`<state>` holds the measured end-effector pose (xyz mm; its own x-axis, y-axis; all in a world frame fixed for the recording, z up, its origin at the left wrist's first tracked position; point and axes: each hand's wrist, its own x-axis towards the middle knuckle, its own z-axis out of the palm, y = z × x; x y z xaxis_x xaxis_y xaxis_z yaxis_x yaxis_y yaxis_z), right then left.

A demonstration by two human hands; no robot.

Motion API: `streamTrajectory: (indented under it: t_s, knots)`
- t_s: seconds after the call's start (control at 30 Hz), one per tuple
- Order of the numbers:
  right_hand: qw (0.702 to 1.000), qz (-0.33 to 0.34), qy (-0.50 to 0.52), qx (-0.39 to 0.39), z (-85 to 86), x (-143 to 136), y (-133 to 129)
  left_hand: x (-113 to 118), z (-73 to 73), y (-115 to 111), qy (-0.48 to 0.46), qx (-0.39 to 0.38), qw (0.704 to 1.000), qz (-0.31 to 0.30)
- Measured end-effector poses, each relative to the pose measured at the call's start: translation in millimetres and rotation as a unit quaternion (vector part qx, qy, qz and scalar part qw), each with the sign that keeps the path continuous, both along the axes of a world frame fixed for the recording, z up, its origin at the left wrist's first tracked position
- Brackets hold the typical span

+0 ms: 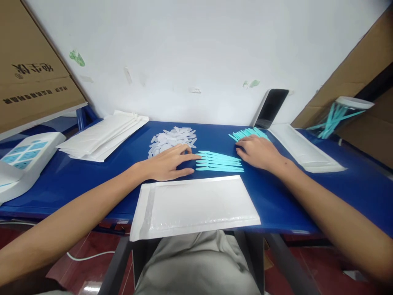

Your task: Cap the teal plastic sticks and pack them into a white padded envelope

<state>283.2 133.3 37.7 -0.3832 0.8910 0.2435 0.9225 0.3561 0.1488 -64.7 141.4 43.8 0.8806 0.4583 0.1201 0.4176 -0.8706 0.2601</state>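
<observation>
The turquoise plastic sticks point(219, 161) lie in a neat row on the blue table point(76, 176) between our hands, our left hand point(167, 164) squaring their ends with fingers pressed together and flat, our right hand point(258, 151) resting, fingers loosely spread, on the spare heap point(245, 133) behind the padded envelope point(196, 207).

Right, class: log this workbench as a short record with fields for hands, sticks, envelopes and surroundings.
left hand: flat on the table, fingertips at a row of teal sticks
right hand: resting on the teal pile
front: white envelope overhanging the table edge
back: white caps, envelope stack, phone
</observation>
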Motion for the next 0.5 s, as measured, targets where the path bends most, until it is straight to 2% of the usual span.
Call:
streamTrajectory:
  t_s: [0.17, 0.5]
  knots:
    - [1.0, 0.008, -0.01, -0.021, -0.4, -2.0, 1.2, -0.2, -0.6, 0.5, -0.007, 0.011, 1.0, -0.003]
    - [0.989, 0.122, 0.065, -0.046, -5.2, -6.4, 2.3, -0.1, -0.3, 0.6, -0.011, 0.012, 1.0, -0.006]
